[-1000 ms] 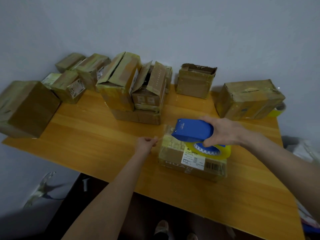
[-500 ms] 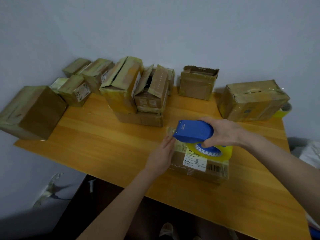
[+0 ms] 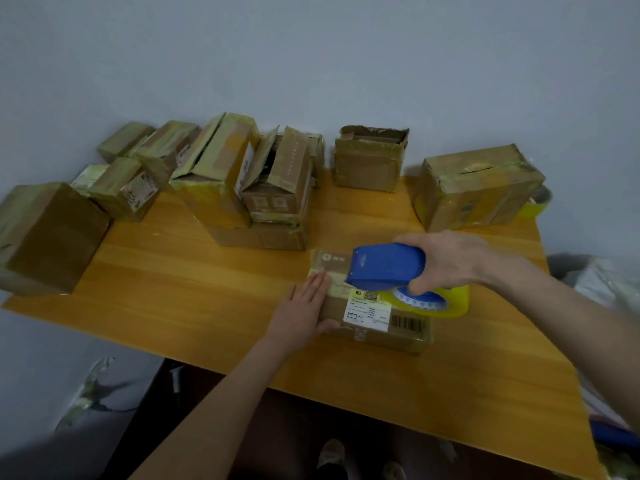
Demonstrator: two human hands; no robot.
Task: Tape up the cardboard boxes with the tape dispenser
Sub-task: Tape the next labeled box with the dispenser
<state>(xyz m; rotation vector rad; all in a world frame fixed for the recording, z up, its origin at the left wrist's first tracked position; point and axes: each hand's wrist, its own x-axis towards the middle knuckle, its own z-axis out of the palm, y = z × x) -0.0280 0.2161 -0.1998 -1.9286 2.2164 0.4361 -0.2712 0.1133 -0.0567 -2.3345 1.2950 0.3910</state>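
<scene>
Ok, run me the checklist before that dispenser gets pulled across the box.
1. Right hand grips the tape dispenser: ok.
2. Dispenser rests on the box top: ok.
3. Left hand lies flat on the box's left end, steadying it: ok.
4. Left fingers apart from the dispenser's front edge: ok.
5. Tape bonded at the left edge: cannot tell.
6. Yellow tape roll has tape left: ok.

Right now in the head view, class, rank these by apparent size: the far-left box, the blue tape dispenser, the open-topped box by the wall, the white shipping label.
1. far-left box
2-3. blue tape dispenser and open-topped box: they look alike and the dispenser is nearer, so unranked
4. white shipping label
</scene>
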